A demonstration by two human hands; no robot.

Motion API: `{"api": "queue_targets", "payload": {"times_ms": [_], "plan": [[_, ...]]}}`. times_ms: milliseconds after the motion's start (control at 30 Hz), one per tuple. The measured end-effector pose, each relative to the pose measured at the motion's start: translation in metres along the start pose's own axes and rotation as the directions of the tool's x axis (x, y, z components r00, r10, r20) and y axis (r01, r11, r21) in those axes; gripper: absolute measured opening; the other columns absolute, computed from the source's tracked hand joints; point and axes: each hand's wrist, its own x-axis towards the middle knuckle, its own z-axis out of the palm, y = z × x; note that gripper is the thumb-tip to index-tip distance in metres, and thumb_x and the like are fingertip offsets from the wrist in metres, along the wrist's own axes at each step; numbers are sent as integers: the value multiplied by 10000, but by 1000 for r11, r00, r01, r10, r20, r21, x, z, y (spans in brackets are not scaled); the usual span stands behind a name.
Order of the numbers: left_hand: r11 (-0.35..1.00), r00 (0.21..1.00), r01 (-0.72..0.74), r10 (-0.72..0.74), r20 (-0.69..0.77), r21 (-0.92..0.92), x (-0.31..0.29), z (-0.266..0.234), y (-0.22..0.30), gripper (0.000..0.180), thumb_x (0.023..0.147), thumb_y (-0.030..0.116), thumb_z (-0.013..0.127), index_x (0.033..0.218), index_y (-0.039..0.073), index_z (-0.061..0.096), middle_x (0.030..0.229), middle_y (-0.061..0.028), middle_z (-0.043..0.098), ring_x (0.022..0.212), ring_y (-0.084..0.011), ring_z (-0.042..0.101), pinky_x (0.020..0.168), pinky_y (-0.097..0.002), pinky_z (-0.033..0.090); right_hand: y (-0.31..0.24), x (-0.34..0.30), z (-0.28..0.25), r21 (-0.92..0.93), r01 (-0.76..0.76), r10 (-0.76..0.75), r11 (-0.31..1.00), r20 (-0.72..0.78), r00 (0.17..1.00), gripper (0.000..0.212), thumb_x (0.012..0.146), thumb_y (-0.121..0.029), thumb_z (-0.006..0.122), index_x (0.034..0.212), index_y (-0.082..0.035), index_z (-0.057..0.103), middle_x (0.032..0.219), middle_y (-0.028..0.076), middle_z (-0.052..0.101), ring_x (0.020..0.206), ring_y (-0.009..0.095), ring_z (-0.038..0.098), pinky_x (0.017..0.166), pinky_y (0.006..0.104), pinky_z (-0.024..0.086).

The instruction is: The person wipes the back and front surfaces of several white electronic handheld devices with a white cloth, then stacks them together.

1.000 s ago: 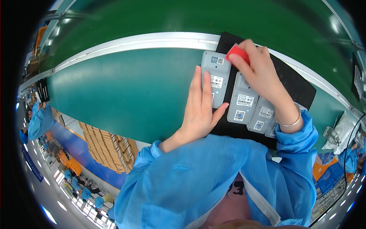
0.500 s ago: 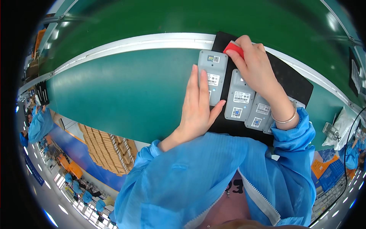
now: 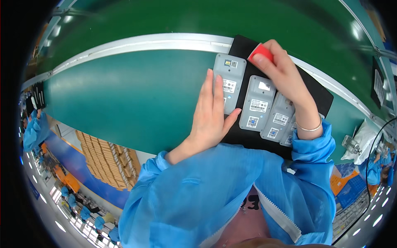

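Flat, with its fingers stretched out, my left hand (image 3: 209,113) rests against the left side of a grey handheld device (image 3: 236,74) bearing printed labels. My right hand (image 3: 285,72) pinches a small red block (image 3: 262,51) with a pale edge, just above and right of that device's top corner. Below the right hand lies a second grey device (image 3: 258,94) with several labels. Next to it are a third grey device (image 3: 276,129) and a fourth (image 3: 288,139), partly covered by its neighbour and my right wrist. All lie on a black mat (image 3: 320,93).
The green tabletop (image 3: 120,91) ends at a pale rail (image 3: 165,41) along its far edge. A clear plastic bag (image 3: 362,142) and a metal clamp (image 3: 350,144) sit at the right, near a black cable (image 3: 368,182). Stacked cardboard boxes (image 3: 103,159) stand beyond the table's left front.
My right hand, still holding the red block, has drawn slightly right and down, away from the left device's corner. My left hand keeps its place; the whole view has shifted a little.
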Motion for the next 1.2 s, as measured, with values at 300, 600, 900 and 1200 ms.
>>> {"api": "queue_targets", "payload": {"times_ms": [300,600,900,1200], "plan": [[999,998,35,-37,43,34,0,-6,-1,870,840,160,716,1488,-69,184,1509,-354,172,1334,-526,320,1078,-509,332,7,13,4,-470,236,-279,850,-22,960,263,869,-264,677,986,-53,574,686,136,627,678,338,524,817,393,404],[999,998,24,-25,52,31,1,-5,3,866,836,152,716,1487,-73,191,1508,-354,174,1339,-520,319,1077,-506,333,9,8,11,-469,136,-176,873,-43,983,298,880,-311,663,986,-47,574,693,157,638,712,313,570,858,408,409],[998,999,-21,19,29,59,4,-5,4,865,820,153,723,1469,-98,209,1480,-375,222,1278,-531,390,1024,-512,400,7,7,8,-550,193,-249,812,-27,968,243,886,-264,646,973,-47,577,634,140,621,588,311,574,872,364,398],[999,1000,-12,11,26,35,0,-3,4,851,842,150,704,1486,-74,195,1502,-347,202,1324,-512,346,1064,-496,353,5,6,-2,-461,320,-291,828,136,947,258,885,-254,665,968,-34,557,802,112,598,628,247,504,663,326,462]]}}
